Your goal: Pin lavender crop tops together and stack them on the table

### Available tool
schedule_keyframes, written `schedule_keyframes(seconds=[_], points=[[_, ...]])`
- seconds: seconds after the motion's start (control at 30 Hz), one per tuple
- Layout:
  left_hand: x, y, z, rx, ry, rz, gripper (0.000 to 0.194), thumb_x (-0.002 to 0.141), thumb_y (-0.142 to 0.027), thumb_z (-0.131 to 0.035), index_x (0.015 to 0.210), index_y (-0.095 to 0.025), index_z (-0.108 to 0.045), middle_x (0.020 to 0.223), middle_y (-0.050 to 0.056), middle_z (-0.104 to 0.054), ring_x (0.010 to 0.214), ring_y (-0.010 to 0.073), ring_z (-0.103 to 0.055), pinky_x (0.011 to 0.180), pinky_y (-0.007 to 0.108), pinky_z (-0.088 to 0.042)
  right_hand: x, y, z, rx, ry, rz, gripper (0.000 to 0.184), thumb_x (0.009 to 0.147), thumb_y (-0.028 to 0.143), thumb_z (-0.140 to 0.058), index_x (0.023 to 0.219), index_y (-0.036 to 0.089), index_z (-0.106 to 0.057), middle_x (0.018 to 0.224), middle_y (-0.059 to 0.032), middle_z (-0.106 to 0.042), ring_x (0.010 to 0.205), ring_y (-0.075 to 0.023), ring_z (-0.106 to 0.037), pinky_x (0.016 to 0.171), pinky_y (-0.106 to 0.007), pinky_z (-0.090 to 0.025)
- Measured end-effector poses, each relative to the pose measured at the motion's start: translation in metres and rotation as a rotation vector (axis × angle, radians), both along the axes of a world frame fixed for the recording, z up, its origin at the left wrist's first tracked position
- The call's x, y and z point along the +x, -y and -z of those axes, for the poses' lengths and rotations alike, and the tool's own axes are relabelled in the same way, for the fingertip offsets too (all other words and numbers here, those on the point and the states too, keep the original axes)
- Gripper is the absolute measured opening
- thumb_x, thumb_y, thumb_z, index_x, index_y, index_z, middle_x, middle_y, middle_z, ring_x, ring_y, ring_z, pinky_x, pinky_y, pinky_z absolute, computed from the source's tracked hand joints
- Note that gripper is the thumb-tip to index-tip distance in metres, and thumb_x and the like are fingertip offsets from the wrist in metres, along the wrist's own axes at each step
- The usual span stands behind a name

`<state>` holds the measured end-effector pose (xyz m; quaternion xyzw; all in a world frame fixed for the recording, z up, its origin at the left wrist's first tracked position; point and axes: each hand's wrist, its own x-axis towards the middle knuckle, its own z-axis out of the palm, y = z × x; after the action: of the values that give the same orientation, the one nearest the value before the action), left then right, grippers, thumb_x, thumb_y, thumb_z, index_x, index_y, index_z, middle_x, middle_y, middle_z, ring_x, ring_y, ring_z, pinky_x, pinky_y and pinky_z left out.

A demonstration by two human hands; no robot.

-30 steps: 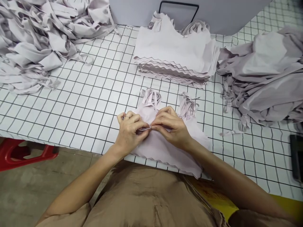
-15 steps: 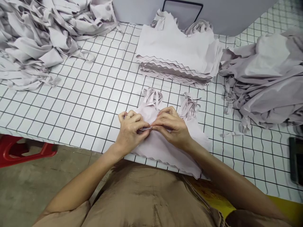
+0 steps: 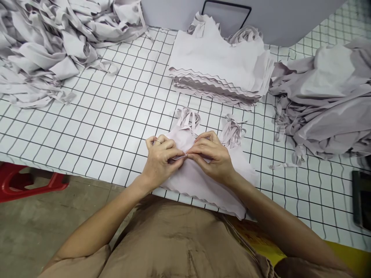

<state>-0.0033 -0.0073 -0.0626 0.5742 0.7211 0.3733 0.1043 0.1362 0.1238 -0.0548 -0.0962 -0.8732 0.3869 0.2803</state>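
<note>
White grid-patterned tablecloth (image 3: 116,116) stretched beneath a pale pink strappy top (image 3: 199,181), which lay by its near edge, below a stack of similar tops (image 3: 217,58). Left hand (image 3: 162,156) and right hand (image 3: 211,157) both pinched a thin bit of the strappy top.

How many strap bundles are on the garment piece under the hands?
2: the left bundle and right bundle, both along the far edge of the garment piece. The left hand and right hand cover part, possibly hiding more.
</note>
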Motion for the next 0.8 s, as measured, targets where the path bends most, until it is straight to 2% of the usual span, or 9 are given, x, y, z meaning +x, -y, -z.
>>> schedule_keyframes(seconds=[0.43,0.63,0.8], points=[[-0.0016,0.0020,-0.0018,0.027,-0.006,0.014,0.012,0.088,-0.021,-0.069,0.076,-0.023,-0.073,0.066,-0.003,-0.057,0.082,0.0181,-0.051,0.090,0.042,-0.028,0.0019,-0.0004,0.0012,0.026,0.012,0.018,0.014,0.090,0.014,-0.063,0.082,0.021,-0.071,0.070,-0.0042,-0.066,0.083,-0.0216,-0.053,0.079,-0.043,-0.047],[-0.0011,0.0013,-0.0012,0.020,-0.010,-0.002,0.012,0.088,-0.023,-0.069,0.077,-0.024,-0.073,0.065,-0.003,-0.058,0.081,0.0183,-0.053,0.090,0.042,-0.028,0.0006,-0.0002,-0.0049,-0.042,0.011,0.029,0.010,0.090,0.019,-0.066,0.083,0.023,-0.073,0.071,-0.0030,-0.069,0.083,-0.0212,-0.054,0.079,-0.042,-0.048],[-0.0003,0.0004,0.0017,0.033,-0.013,-0.004,0.007,0.088,-0.022,-0.070,0.082,-0.024,-0.074,0.067,-0.003,-0.059,0.082,0.0179,-0.053,0.090,0.041,-0.027,0.0024,0.0011,-0.0003,-0.037,0.037,0.018,0.012,0.090,0.019,-0.066,0.082,0.024,-0.074,0.070,-0.0027,-0.069,0.085,-0.0217,-0.056,0.080,-0.042,-0.048]])
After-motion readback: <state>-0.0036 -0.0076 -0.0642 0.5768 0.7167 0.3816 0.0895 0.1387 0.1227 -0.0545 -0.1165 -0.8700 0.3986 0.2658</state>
